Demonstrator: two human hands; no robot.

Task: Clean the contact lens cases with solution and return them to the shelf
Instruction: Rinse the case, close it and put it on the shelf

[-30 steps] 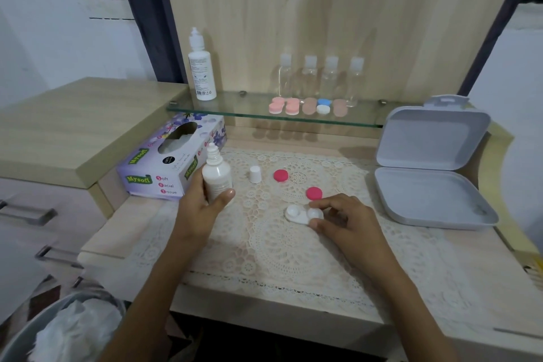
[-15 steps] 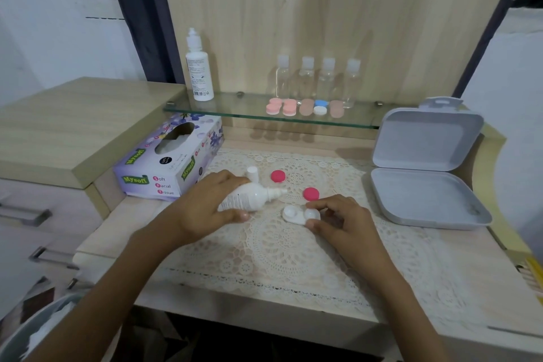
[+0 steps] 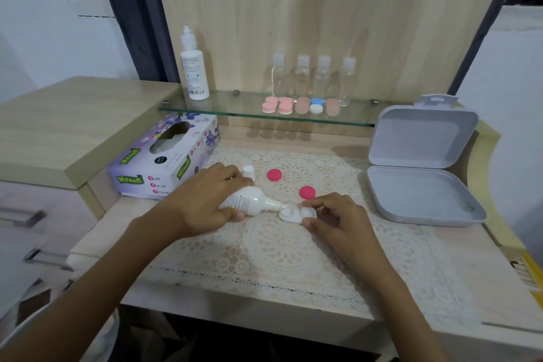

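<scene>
A white contact lens case [image 3: 296, 214] lies uncapped on the lace mat [image 3: 279, 247]. My left hand [image 3: 202, 200] grips a small white solution bottle [image 3: 249, 202], tipped on its side with the nozzle over the case's left well. My right hand [image 3: 338, 217] pinches the case's right end with thumb and forefinger. Two pink caps [image 3: 274, 174] [image 3: 307, 192] and the bottle's white cap [image 3: 248, 171] lie on the mat behind. Several more lens cases [image 3: 299, 105] sit on the glass shelf [image 3: 223, 109].
A tall white solution bottle [image 3: 194, 67] and several clear bottles [image 3: 313, 73] stand on the shelf. A tissue box [image 3: 164, 161] is left of the mat, an open grey plastic box [image 3: 420, 185] right of it. A bin with tissue sits at lower left.
My left hand has tipped the small bottle from upright onto its side and brought its nozzle right to the case's left well. My right hand has stayed on the case.
</scene>
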